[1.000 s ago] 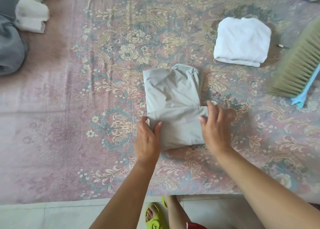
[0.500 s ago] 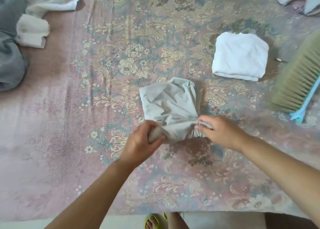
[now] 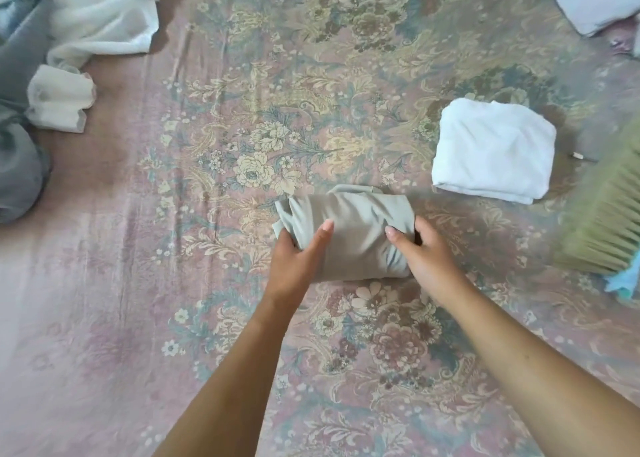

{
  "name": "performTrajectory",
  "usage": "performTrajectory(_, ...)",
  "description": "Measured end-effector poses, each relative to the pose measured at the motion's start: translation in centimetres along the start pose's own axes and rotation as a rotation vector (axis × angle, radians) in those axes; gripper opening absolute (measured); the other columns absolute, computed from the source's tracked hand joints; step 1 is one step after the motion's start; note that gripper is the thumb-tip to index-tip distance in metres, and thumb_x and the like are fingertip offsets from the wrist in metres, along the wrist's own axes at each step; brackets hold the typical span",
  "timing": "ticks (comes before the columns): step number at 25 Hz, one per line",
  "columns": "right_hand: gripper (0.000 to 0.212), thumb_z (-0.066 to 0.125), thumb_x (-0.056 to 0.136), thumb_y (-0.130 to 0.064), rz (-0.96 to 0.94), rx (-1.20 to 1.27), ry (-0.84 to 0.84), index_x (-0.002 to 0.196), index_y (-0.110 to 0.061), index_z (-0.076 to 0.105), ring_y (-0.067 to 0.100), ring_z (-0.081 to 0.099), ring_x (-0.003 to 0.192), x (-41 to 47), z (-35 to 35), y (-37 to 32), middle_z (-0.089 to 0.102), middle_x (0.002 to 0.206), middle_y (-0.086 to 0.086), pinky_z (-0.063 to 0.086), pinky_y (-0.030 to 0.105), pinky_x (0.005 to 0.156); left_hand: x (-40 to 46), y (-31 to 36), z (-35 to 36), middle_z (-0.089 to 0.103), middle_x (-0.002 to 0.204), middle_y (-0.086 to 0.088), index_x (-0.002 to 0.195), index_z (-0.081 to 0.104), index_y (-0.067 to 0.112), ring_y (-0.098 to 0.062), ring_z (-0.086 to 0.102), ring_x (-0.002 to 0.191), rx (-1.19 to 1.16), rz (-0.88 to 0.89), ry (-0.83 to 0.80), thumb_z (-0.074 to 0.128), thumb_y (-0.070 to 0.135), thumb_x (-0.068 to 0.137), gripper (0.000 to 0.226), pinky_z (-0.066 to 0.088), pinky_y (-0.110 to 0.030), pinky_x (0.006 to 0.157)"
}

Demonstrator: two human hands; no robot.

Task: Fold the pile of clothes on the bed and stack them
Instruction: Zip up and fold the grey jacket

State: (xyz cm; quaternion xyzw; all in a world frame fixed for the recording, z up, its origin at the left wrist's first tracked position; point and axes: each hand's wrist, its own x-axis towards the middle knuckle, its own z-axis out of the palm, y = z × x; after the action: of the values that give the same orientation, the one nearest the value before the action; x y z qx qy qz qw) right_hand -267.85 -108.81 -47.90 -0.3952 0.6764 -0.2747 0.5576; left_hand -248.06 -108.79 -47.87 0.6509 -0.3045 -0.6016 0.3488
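Both hands hold the folded grey garment [image 3: 349, 235] from its near side. The left hand [image 3: 294, 266] curls around the left end, thumb laid on top and fingers tucked beneath; the right hand [image 3: 424, 259] takes the right end the same way, thumb on top, fingers wrapped round the edge. So each grip is closed on the cloth, and the bundle sits between them on the bed [image 3: 242, 318], seemingly just lifting off the flowered sheet, though I cannot tell for sure whether it has left the surface.

Beyond the right-hand grip and a little farther away lies a folded white garment [image 3: 493, 151], the likely start of the stack. Just past that, at the right edge, is a brush [image 3: 602, 221] with pale bristles. Far out to the left of the left-hand grip lie the unfolded clothes [image 3: 69, 41], white and grey, and a small cream piece [image 3: 59, 103] beside them.

The step in hand looks like carrying the grey bundle over to the white one. The risk is in the fold itself: the left end bulges loose beyond the fingers, and the layers are held only by thumb pressure, so a slack grip or a quick swing could let it fall open. Set down off-centre, it might slide from the white piece toward the brush.
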Motion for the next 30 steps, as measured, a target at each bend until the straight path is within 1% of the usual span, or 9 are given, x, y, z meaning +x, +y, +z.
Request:
performTrajectory(3,0.032,0.059,0.084,-0.006,0.003,0.085,-0.038,0.101,-0.032,0.062,0.004,0.065,0.084,0.2,0.3,-0.3,0.069,0.091,-0.014,0.052,0.022,0.074,0.3,0.4,-0.1,0.066,0.095,0.011,0.094,0.065,0.024,-0.009,0.066,0.085,0.074,-0.029,0.030,0.076,0.030,0.077,0.021,0.053,-0.017,0.066)
performTrajectory(6,0.045,0.061,0.078,0.004,0.190,0.259,-0.144,0.113,-0.024,0.056,0.021,0.066,0.097,-0.8,0.1,0.1,0.067,0.108,0.006,0.056,0.038,0.082,-2.3,-1.4,-1.2,0.062,0.108,0.005,0.107,0.062,0.022,-0.009,0.062,0.099,0.062,0.134,-0.118,0.076,0.005,0.076,0.038,0.052,-0.018,0.078)
performTrajectory(8,0.058,0.070,0.075,-0.003,0.243,0.223,-0.325,0.118,-0.038,0.055,0.018,0.068,0.094,-2.1,-0.9,0.8,0.069,0.105,0.000,0.057,0.028,0.075,-4.4,-2.9,-2.2,0.066,0.105,0.007,0.108,0.059,0.029,-0.010,0.064,0.097,0.167,0.283,-0.279,0.072,0.002,0.078,0.042,0.054,-0.026,0.076)
performTrajectory(12,0.033,0.076,0.068,-0.014,-0.299,-0.581,-0.360,0.083,-0.039,0.062,0.007,0.051,0.112,-4.8,-2.9,3.2,0.058,0.113,-0.026,0.040,0.026,0.092,-6.2,-7.2,-4.4,0.064,0.102,-0.003,0.120,0.052,0.012,-0.020,0.057,0.098,0.919,1.052,-0.420,0.053,0.011,0.091,0.029,0.045,-0.037,0.093)
performTrajectory(15,0.015,0.059,0.067,-0.015,-0.983,-1.123,-0.374,0.081,-0.021,0.060,0.023,0.043,0.126,-6.8,-3.2,5.9,0.056,0.130,0.001,0.035,0.041,0.103,-6.5,-9.1,-6.5,0.067,0.103,-0.007,0.119,0.064,0.018,-0.025,0.061,0.102,1.179,1.307,-0.583,0.040,0.007,0.098,0.034,0.046,-0.038,0.096)
performTrajectory(19,0.044,0.067,0.072,-0.045,-0.857,-1.478,-0.539,0.105,-0.017,0.069,0.027,0.051,0.125,-10.0,-3.1,8.6,0.057,0.132,0.008,0.028,0.044,0.104,-6.7,-9.5,-9.4,0.045,0.144,-0.008,0.137,0.050,0.023,-0.025,0.039,0.135,1.458,1.371,-0.739,0.034,0.003,0.087,0.056,0.035,-0.041,0.110)
performTrajectory(22,0.043,0.042,0.093,-0.046,-0.763,-1.226,-0.311,0.099,-0.013,0.069,0.029,0.053,0.121,-11.6,-1.8,8.5,0.060,0.126,0.011,0.034,0.043,0.103,-7.1,-8.7,-10.1,0.045,0.141,-0.020,0.133,0.051,0.004,-0.034,0.043,0.132,1.253,1.106,-0.544,0.035,-0.001,0.081,0.055,0.033,-0.043,0.109)
performTrajectory(25,0.032,0.061,0.087,-0.027,-0.603,-1.147,-0.027,0.110,-0.006,0.067,0.031,0.058,0.109,-10.7,0.6,6.6,0.063,0.118,0.011,0.049,0.043,0.090,-9.0,-8.0,-7.3,0.061,0.114,-0.015,0.121,0.056,-0.003,-0.027,0.057,0.106,0.984,0.664,-0.255,0.052,0.021,0.093,0.038,0.046,-0.040,0.092)
performTrajectory(30,0.027,0.068,0.084,-0.035,0.093,-0.804,-0.115,0.098,-0.020,0.050,0.020,0.055,0.081,-9.4,1.6,5.2,0.057,0.086,-0.004,0.039,0.031,0.064,-10.7,-9.1,-3.4,0.055,0.095,0.002,0.110,0.057,0.008,-0.023,0.057,0.102,0.653,-0.193,-0.222,0.071,0.016,0.082,0.032,0.034,-0.008,0.065)
